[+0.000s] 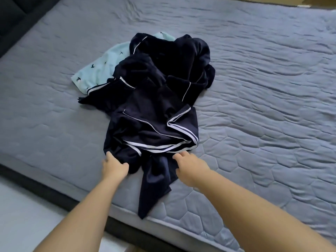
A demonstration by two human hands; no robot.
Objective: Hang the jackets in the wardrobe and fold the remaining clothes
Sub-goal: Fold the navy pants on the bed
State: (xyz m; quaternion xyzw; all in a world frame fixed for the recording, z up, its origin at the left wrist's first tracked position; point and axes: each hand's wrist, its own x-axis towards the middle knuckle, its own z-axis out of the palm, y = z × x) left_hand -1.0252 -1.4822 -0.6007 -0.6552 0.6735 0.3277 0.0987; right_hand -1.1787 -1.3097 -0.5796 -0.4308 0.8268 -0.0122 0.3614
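The crumpled navy garment (pixel 154 124) with white stripes lies near the front edge of the bed (pixel 263 115). The 2 hands, left hand (pixel 115 166) and right hand (pixel 190 168), each clutch its near hem. A pale blue garment (pixel 99 70) lies partly under the pile's far side.

A heap of navy clothes (pixel 154 110), trimmed with white stripes, is spread on the quilted grey-blue bed (pixel 263 88). A pale blue printed garment (pixel 98 70) is partly covered at the heap's far left. The heap's near edge is gripped by the left hand (pixel 113 167) and, further right, by the right hand (pixel 190 168).
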